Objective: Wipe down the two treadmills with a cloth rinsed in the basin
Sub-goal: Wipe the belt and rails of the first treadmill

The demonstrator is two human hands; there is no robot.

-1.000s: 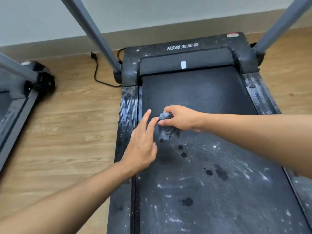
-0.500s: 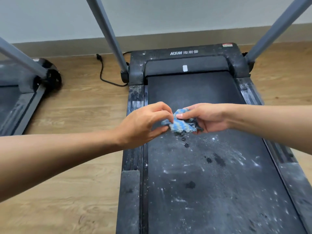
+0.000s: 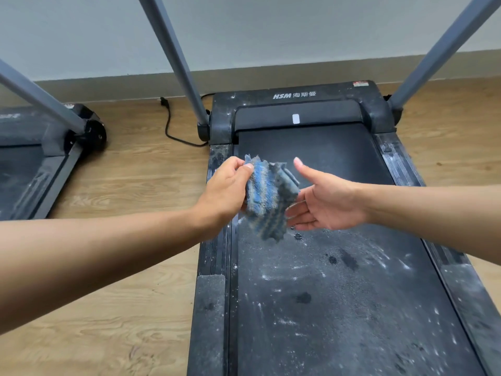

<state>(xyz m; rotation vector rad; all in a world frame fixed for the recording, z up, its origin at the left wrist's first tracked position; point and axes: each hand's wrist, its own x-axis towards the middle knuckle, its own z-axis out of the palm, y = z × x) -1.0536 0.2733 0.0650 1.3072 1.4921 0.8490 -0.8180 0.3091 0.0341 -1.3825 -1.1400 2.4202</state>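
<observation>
The cloth (image 3: 267, 198) is held above the treadmill belt (image 3: 339, 294), pinched at its top edge by the fingers (image 3: 247, 169) of the left hand (image 3: 225, 194), the right hand (image 3: 328, 204) spread open beside it; only the belt's far end is judged wiped, the second treadmill (image 3: 32, 164) seemingly untouched.

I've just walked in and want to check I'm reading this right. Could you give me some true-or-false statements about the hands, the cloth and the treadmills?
1. The left hand pinches the cloth by its upper edge. True.
2. The right hand is clenched in a fist. False: its fingers are straight, open beside the cloth.
3. The cloth lies flat on the belt. False: it hangs in the air above the belt.
4. The belt bears white specks and a few dark spots. True.
5. A second treadmill stands to the left, across a strip of wooden floor. True.
</observation>
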